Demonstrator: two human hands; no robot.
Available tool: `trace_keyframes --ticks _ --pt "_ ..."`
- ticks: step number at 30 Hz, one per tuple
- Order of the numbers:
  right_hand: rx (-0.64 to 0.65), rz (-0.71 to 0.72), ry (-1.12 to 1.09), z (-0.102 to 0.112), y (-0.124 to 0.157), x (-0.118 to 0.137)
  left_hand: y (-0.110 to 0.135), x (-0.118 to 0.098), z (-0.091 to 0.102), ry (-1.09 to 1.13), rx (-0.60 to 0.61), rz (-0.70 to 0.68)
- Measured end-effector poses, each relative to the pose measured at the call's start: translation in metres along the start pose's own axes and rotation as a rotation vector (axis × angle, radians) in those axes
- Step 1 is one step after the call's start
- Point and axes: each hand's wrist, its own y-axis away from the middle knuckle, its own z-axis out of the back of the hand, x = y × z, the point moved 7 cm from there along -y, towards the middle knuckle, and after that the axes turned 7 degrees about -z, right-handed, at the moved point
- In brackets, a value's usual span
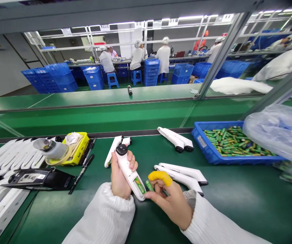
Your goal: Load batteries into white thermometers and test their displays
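My left hand is wrapped round a white handheld device with a black round end pointing away from me. Its battery compartment faces up, and a green battery lies inside. Just right of the compartment, my right hand pinches another green battery between thumb and fingers. A yellow cover sits on one finger of that hand. Beyond the right hand, two more white devices lie on the green bench. Another pair of white devices lies behind my left hand, partly hidden by it.
A blue bin full of green batteries stands at right, beside a clear plastic bag. Two white devices lie near the bench's back edge. At left are a yellow basket, a black pen, a black holder and rows of white devices.
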Motion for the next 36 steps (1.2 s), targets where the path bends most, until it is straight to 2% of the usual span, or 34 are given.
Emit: trace_keyframes --ticks 6,9,11,12,16,18,20,22,25,27,29,30,33,36 --pt "0.043 0.220 0.247 -0.015 0.009 0.018 0.008 0.007 0.004 -0.050 -0.024 -0.047" --pt "0.133 0.263 0.189 -0.017 0.008 0.022 0.002 0.001 0.008 -0.021 -0.043 -0.056" --pt "0.183 0.213 0.051 -0.017 0.005 0.020 0.000 -0.001 0.007 -0.003 -0.029 -0.029" --pt "0.214 0.144 -0.053 -0.019 0.003 0.016 -0.001 -0.001 0.006 0.000 -0.014 -0.011" --pt "0.391 -0.327 -0.541 -0.043 0.005 -0.015 0.005 0.009 -0.002 -0.028 0.039 0.032" --pt "0.407 -0.462 -0.626 -0.051 0.009 -0.026 0.009 0.015 -0.002 -0.076 0.041 0.022" --pt "0.351 -0.456 -0.622 -0.049 0.008 -0.030 0.013 0.021 0.000 -0.192 0.045 0.021" --pt "0.260 -0.373 -0.589 -0.040 0.004 -0.029 0.017 0.026 0.003 -0.347 0.063 0.048" --pt "0.164 -0.202 -0.372 -0.020 -0.005 -0.017 0.019 0.030 0.007 -0.508 0.107 0.107" --pt "0.153 -0.111 -0.170 -0.003 -0.011 -0.004 0.016 0.027 0.010 -0.585 0.126 0.118" --pt "0.065 -0.052 -0.030 0.030 -0.020 0.005 0.009 0.023 0.013 -0.685 0.134 0.102" --pt "-0.029 -0.033 0.021 0.055 -0.025 0.006 0.005 0.020 0.016 -0.745 0.133 0.086" --pt "-0.373 -0.045 0.266 0.151 -0.039 -0.004 -0.007 0.014 0.022 -0.914 0.136 0.030" --pt "-0.505 -0.283 0.648 0.240 -0.052 -0.043 -0.016 0.009 0.026 -1.044 0.158 -0.034"
